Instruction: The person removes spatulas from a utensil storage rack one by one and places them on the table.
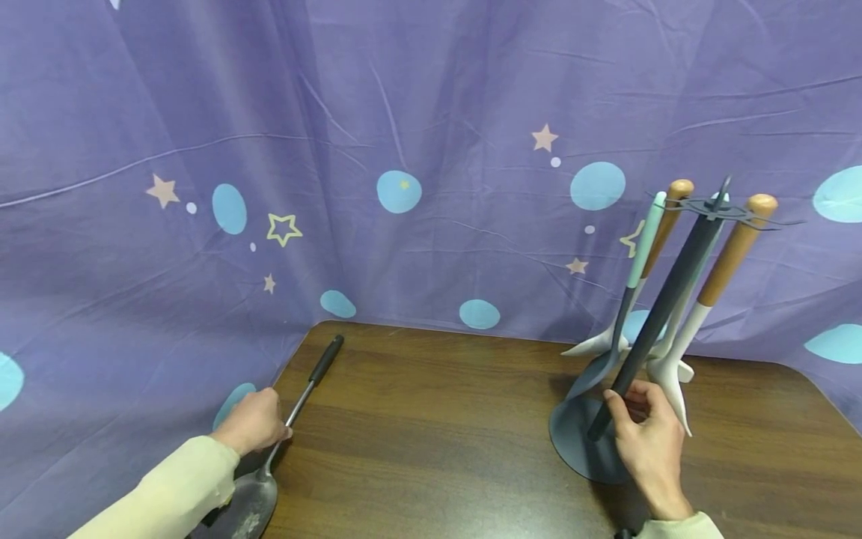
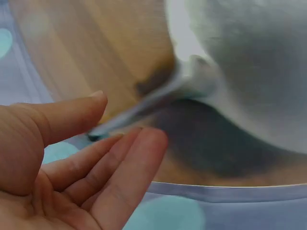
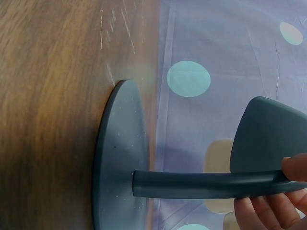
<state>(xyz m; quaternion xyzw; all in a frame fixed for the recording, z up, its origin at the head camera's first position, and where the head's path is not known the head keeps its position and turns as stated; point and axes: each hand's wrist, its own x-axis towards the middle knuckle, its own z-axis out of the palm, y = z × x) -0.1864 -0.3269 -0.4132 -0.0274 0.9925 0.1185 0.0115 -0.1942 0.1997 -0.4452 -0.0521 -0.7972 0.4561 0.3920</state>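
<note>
At the left of the table lies a metal wok spatula [image 1: 254, 503] with a black grip, blade toward me. My left hand [image 1: 256, 421] is over its shaft; in the left wrist view the thumb and fingers [image 2: 139, 163] stand apart, not closed round it. On the right, a dark grey utensil stand [image 1: 663, 318] has a round base on the table. My right hand [image 1: 649, 442] grips its pole low down, thumb on one side and fingers on the other. Around the pole hang white utensils with wooden handles [image 1: 734, 254] and a grey one with a mint handle [image 1: 648, 239].
The brown wooden table [image 1: 438, 434] stretches between both hands. A purple curtain [image 1: 431, 247] with stars and blue spots hangs behind it and along its left side. The stand's wire top [image 1: 727, 209] rises well above the right hand.
</note>
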